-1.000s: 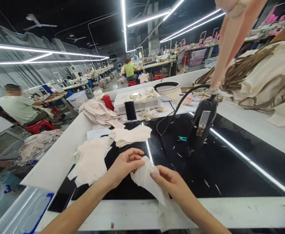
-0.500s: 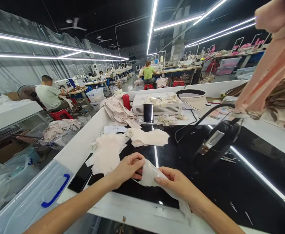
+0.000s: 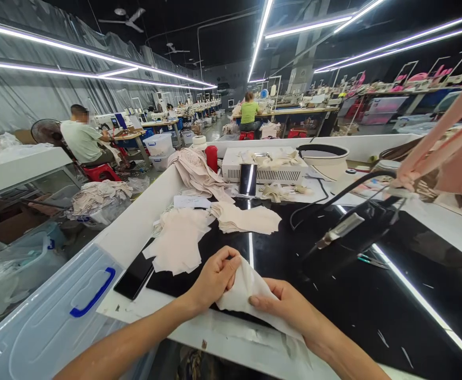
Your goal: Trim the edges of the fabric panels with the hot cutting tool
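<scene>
Between my hands is a thin white fabric piece (image 3: 243, 289), held above the near edge of a glossy black work surface (image 3: 278, 253). My left hand (image 3: 218, 274) pinches its upper left corner, fingers curled in. My right hand (image 3: 282, 303) grips the right side, thumb on top and fingers behind; the fabric's tail hangs below the wrist. Beyond my left hand lies a pile of pale cut fabric pieces (image 3: 179, 240). A second stack of cream pieces (image 3: 247, 217) sits just behind it.
A black phone (image 3: 134, 277) lies at the left edge near a clear bin lid with a blue handle (image 3: 92, 293). On the right are a cabled tool (image 3: 339, 231) and tweezers (image 3: 373, 260). Behind stands a white vented box (image 3: 265, 169). Two people sit at machines farther off.
The view has shifted slightly. The white fabric is spread wider and flatter between my hands, and my left fingers have closed more tightly on its corner.
</scene>
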